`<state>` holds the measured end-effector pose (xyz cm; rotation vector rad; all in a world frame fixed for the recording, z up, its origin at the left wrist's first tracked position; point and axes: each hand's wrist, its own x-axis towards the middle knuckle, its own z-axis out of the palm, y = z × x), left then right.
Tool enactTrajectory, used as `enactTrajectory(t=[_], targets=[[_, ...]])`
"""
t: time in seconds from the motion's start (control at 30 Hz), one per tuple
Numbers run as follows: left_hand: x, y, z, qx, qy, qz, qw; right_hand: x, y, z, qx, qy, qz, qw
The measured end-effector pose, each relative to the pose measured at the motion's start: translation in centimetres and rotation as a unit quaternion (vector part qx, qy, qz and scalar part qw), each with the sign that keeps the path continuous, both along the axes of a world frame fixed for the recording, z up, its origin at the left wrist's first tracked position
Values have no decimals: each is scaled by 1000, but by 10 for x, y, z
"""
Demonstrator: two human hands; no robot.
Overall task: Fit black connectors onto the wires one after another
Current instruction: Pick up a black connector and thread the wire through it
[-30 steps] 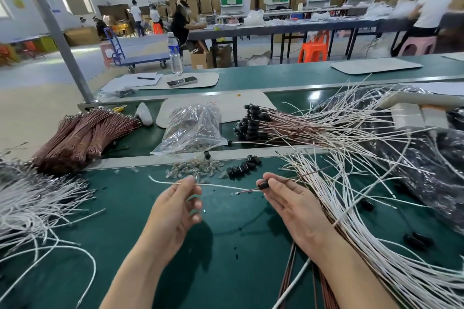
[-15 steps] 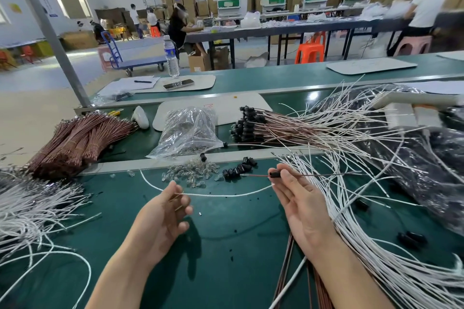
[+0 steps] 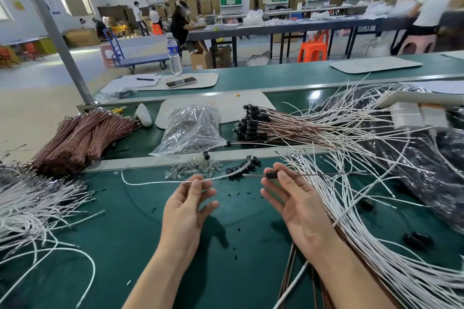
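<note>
Black connector (image 3: pixel 271 174) sits on a dark wire (image 3: pixel 313 173) pinched by the right hand (image 3: pixel 298 206) above the middle of the worktop (image 3: pixel 125 246); the left hand (image 3: pixel 187 208) pinches a white wire (image 3: pixel 150 183). A capped bundle (image 3: pixel 251 123) lies toward the far edge; the white heap (image 3: pixel 376 246) along the right edge looks mostly unfitted.

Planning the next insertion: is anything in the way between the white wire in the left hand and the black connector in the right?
Nothing visible blocks it. The left hand pinches the white wire; the right hand holds the black connector. Only that connector's own thin wire end crosses the gap.
</note>
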<state>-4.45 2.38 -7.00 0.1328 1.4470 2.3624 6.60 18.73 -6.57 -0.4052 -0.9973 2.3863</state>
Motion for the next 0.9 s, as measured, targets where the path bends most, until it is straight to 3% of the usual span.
enactTrajectory(t=[0.2, 0.37, 0.9], targets=[[-9, -10, 2, 49, 5, 43, 998, -1, 8, -3, -43, -1, 4, 999], [-5, -6, 0, 8, 64, 33, 997, -3, 8, -7, -42, -4, 11, 999], [1, -3, -1, -12, 95, 12, 995, -4, 0, -8, 98, -46, 26, 994]])
